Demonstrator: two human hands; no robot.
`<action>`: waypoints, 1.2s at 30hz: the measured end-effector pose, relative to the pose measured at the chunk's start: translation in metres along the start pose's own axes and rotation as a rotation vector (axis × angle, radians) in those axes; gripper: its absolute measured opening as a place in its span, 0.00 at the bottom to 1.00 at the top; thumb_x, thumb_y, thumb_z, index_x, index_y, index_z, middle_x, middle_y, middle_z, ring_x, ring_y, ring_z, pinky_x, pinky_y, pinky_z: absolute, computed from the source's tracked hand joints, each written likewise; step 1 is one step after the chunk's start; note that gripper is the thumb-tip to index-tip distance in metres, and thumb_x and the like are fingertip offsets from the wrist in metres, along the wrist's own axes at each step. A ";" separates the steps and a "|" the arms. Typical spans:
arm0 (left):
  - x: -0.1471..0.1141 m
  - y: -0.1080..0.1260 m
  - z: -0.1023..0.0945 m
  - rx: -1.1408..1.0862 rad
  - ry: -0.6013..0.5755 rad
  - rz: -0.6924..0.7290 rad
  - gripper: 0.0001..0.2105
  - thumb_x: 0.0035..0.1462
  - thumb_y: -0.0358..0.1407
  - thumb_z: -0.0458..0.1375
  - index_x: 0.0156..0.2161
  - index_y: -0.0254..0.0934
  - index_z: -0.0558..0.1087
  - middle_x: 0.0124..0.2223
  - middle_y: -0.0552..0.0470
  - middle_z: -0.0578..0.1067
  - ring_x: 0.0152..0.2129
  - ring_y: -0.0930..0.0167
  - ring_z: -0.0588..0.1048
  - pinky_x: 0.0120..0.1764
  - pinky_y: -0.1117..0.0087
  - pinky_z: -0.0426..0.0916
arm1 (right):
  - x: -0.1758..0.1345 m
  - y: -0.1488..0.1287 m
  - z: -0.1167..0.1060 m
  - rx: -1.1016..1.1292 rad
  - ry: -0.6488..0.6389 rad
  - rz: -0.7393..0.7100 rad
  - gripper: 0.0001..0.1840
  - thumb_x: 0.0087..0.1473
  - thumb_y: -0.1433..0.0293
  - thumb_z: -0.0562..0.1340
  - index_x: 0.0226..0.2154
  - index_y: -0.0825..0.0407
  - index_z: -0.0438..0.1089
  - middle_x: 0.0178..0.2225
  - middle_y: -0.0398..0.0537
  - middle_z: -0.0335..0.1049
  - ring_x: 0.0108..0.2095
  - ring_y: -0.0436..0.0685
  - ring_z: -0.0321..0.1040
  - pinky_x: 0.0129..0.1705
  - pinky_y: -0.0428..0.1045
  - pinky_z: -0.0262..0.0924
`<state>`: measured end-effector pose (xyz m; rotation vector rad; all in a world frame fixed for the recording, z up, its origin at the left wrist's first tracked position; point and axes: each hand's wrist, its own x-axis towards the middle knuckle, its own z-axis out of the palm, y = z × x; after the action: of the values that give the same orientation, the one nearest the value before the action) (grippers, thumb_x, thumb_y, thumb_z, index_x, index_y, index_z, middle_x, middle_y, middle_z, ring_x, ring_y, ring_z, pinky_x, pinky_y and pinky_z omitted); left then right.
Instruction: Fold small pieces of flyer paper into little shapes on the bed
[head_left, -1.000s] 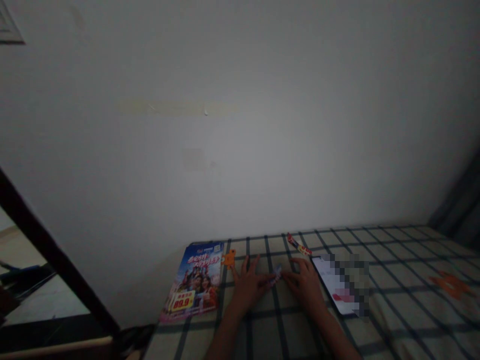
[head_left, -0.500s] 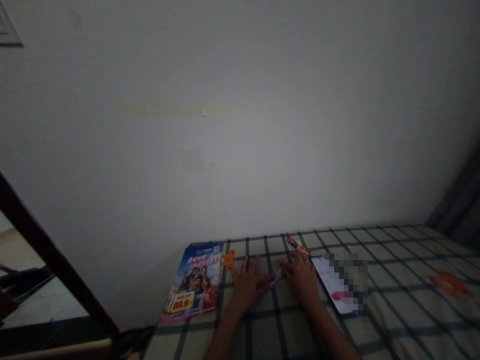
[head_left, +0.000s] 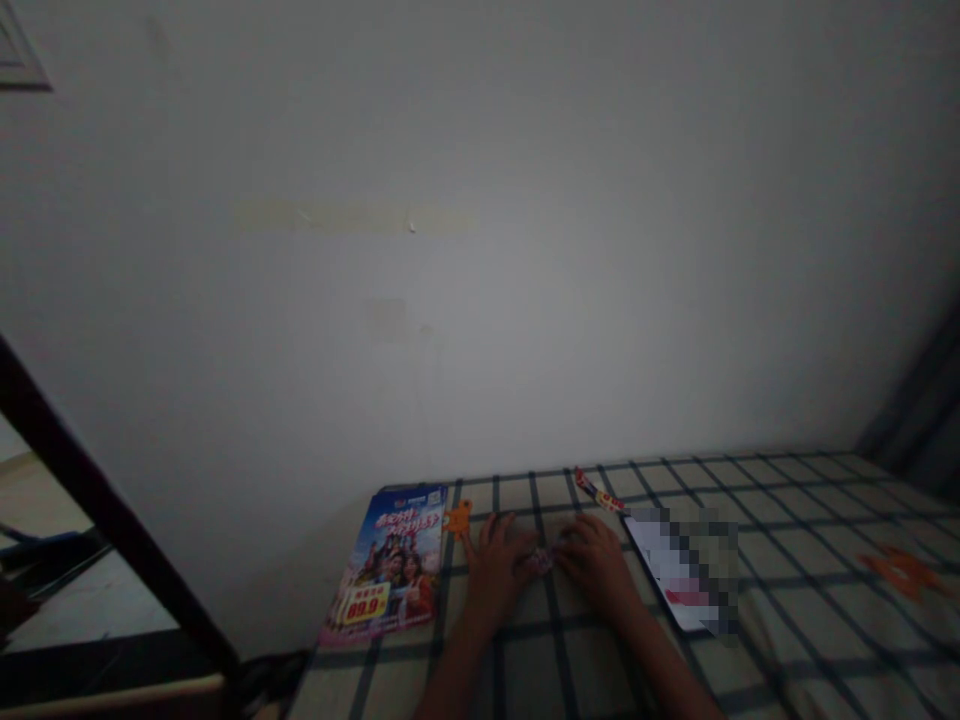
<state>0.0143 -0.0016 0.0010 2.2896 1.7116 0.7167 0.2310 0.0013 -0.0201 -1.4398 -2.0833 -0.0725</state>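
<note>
A small, shiny pink-and-purple wrapper (head_left: 539, 560) lies low over the checked cloth, between my two hands. My left hand (head_left: 498, 560) pinches its left end with thumb and index finger, while the other fingers are spread. At the opposite end, the fingertips of my right hand (head_left: 598, 557) are closed on the wrapper. The hands cover much of it, and its contents cannot be made out. Just beyond my right hand lies a narrow red-and-yellow packet (head_left: 600, 491). An orange animal-shaped piece (head_left: 457, 519) sits by my left fingertips.
A stack of printed leaflets (head_left: 390, 570) lies at the left of the checked cloth (head_left: 757, 490). Right of my right hand is a phone (head_left: 660, 560), partly blurred out. An orange pattern (head_left: 904, 572) shows farther right. A pale wall (head_left: 525, 250) rises behind.
My right hand has drawn slightly down and closer to my left. The wrapper now lies flatter and more hidden between the fingers. The view has shifted very slightly.
</note>
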 end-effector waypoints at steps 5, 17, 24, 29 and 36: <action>0.002 0.000 0.001 0.020 0.070 -0.070 0.14 0.58 0.50 0.62 0.47 0.50 0.78 0.64 0.50 0.68 0.65 0.54 0.57 0.65 0.36 0.39 | -0.002 0.000 -0.008 -0.030 0.035 0.093 0.05 0.57 0.65 0.65 0.34 0.42 0.79 0.43 0.48 0.74 0.51 0.61 0.65 0.54 0.56 0.56; 0.002 0.004 0.000 0.037 0.132 -0.097 0.12 0.56 0.47 0.64 0.43 0.46 0.79 0.61 0.49 0.70 0.62 0.56 0.60 0.65 0.44 0.44 | -0.004 -0.003 -0.006 0.004 -0.011 0.084 0.11 0.59 0.67 0.62 0.41 0.39 0.78 0.45 0.47 0.73 0.51 0.62 0.64 0.56 0.58 0.54; 0.005 0.007 -0.001 0.047 0.110 -0.143 0.09 0.56 0.45 0.64 0.39 0.46 0.79 0.63 0.52 0.69 0.63 0.56 0.60 0.64 0.40 0.43 | 0.000 -0.007 -0.008 -0.019 -0.029 0.157 0.07 0.56 0.59 0.67 0.36 0.41 0.78 0.44 0.49 0.71 0.51 0.63 0.63 0.52 0.57 0.57; 0.008 0.008 -0.003 0.024 0.079 -0.156 0.06 0.58 0.42 0.62 0.38 0.46 0.78 0.67 0.55 0.65 0.66 0.55 0.55 0.64 0.35 0.40 | 0.002 -0.008 -0.011 -0.007 -0.040 0.158 0.06 0.55 0.59 0.67 0.36 0.41 0.78 0.44 0.47 0.71 0.52 0.62 0.62 0.53 0.57 0.56; 0.010 0.008 -0.007 0.005 0.057 -0.172 0.04 0.58 0.37 0.60 0.36 0.46 0.78 0.69 0.60 0.62 0.67 0.55 0.52 0.64 0.36 0.42 | 0.002 -0.007 -0.009 -0.013 -0.036 0.153 0.07 0.55 0.59 0.67 0.35 0.42 0.78 0.44 0.49 0.71 0.51 0.62 0.63 0.52 0.57 0.57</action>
<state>0.0200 0.0049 0.0129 2.1115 1.9081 0.7487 0.2287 -0.0029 -0.0098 -1.6141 -1.9967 0.0007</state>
